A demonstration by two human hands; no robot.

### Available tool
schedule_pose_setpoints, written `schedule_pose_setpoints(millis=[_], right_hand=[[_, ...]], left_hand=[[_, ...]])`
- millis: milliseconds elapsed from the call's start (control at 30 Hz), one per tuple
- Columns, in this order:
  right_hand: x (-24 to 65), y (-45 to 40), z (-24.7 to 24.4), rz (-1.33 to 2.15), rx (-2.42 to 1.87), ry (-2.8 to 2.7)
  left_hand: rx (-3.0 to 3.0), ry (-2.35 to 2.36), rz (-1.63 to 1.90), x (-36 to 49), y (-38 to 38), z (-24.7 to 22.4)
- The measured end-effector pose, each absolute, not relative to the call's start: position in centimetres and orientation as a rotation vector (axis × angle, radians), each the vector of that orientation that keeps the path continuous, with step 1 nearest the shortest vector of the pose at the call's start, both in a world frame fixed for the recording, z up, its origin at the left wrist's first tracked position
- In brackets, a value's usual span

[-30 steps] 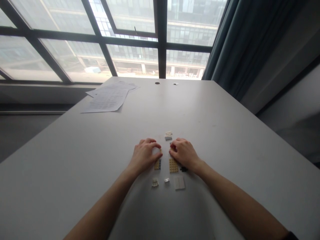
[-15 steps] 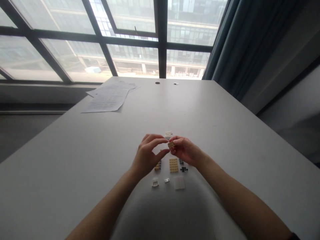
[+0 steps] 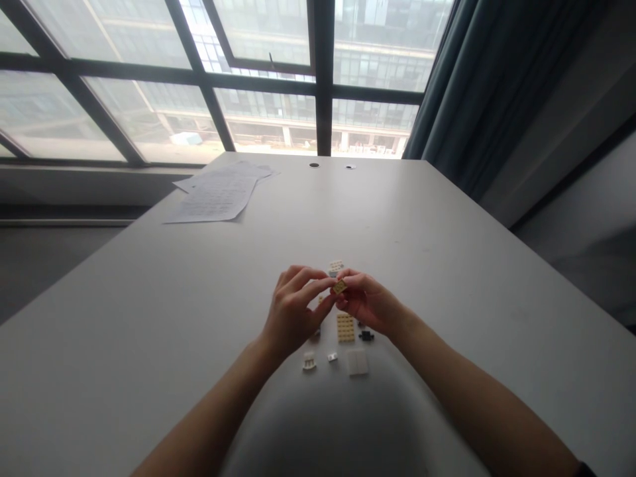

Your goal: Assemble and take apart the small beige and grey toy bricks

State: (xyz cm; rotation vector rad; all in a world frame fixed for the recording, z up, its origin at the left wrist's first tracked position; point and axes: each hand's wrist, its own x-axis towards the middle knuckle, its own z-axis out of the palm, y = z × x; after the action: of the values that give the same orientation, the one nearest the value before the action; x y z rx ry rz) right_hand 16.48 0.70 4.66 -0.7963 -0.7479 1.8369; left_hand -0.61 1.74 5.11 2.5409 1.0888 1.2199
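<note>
Between the fingertips of both hands is a small tan brick (image 3: 339, 286), held above the table. My left hand (image 3: 297, 306) pinches its left side with thumb and forefinger. On the other side my right hand (image 3: 368, 299) grips it, fingers curled. Below the hands lies a tan studded plate (image 3: 345, 328), with a dark piece (image 3: 366, 336) to its right. Nearer me are a white curved piece (image 3: 309, 362), a small white piece (image 3: 332, 357) and a pale flat square (image 3: 357, 362). White studded pieces (image 3: 336, 265) lie just beyond the hands. My left hand partly hides other pieces.
The white table (image 3: 447, 265) stretches toward a large window. Printed papers (image 3: 213, 199) lie at its far left. Two round holes show near the far edge, and a dark curtain (image 3: 462, 99) hangs at the right.
My left hand has come slightly right and closed its thumb and forefinger on the tan brick. The brick has shifted slightly. My left hand now covers more of the pieces beneath it.
</note>
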Motion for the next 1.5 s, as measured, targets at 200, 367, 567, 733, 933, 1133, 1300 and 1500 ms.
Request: schedule_pose_setpoints(millis=[200, 367, 567, 733, 933, 1133, 1300, 1500], right_hand=[[16.7, 1.3, 3.5, 1.478, -1.012, -1.108], [16.8, 1.3, 2.4, 0.808, -1.407, -1.74], [16.6, 1.0, 1.9, 0.517, -1.429, -2.065], [16.8, 1.1, 2.0, 0.523, -1.495, -2.114], [16.8, 1.0, 2.2, 0.505, -1.552, -2.155], [16.4, 0.8, 1.9, 0.483, -1.517, -2.162], [16.3, 0.8, 1.9, 0.49, -1.519, -2.162], [16.4, 0.9, 2.0, 0.513, -1.511, -2.143]], left_hand=[[2.513, 1.269, 0.967, -2.2, 3.6, 3.9], [2.481, 1.291, 0.701, -3.4, 5.1, 2.2], [2.483, 1.202, 0.589, -3.4, 5.1, 1.5], [2.483, 1.2, 0.573, -3.3, 5.1, 1.3], [2.485, 1.206, 0.581, -3.3, 5.0, 1.0], [2.491, 1.159, 0.552, -3.1, 4.9, 1.3], [2.491, 1.143, 0.561, -3.0, 4.8, 1.4], [2.484, 1.154, 0.555, -3.0, 4.9, 1.2]])
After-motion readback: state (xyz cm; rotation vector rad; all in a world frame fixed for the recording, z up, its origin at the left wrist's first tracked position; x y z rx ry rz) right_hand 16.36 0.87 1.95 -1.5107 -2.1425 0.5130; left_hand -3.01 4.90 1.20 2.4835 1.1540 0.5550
